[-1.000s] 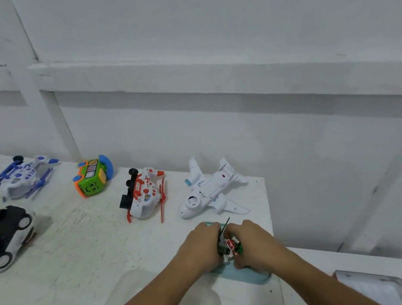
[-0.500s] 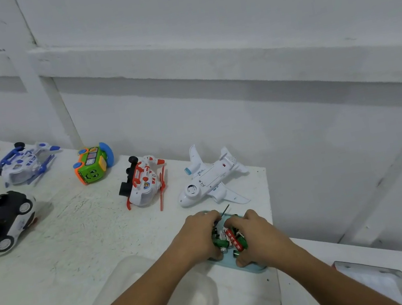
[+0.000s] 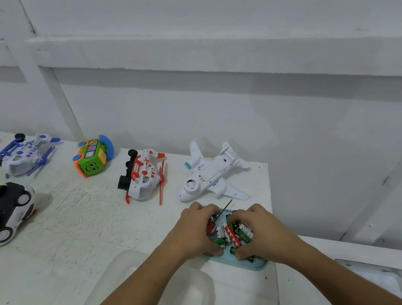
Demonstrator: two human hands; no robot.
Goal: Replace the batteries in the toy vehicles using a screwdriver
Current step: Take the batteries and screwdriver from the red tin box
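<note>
The batteries (image 3: 232, 235) lie heaped in a teal tray (image 3: 253, 266) at the table's near corner, right between my hands. My left hand (image 3: 197, 231) and right hand (image 3: 261, 233) both curl round the heap, thumbs on its near side. The screwdriver (image 3: 227, 205) pokes out beyond my left fingers, toward the white toy plane (image 3: 209, 175).
</note>
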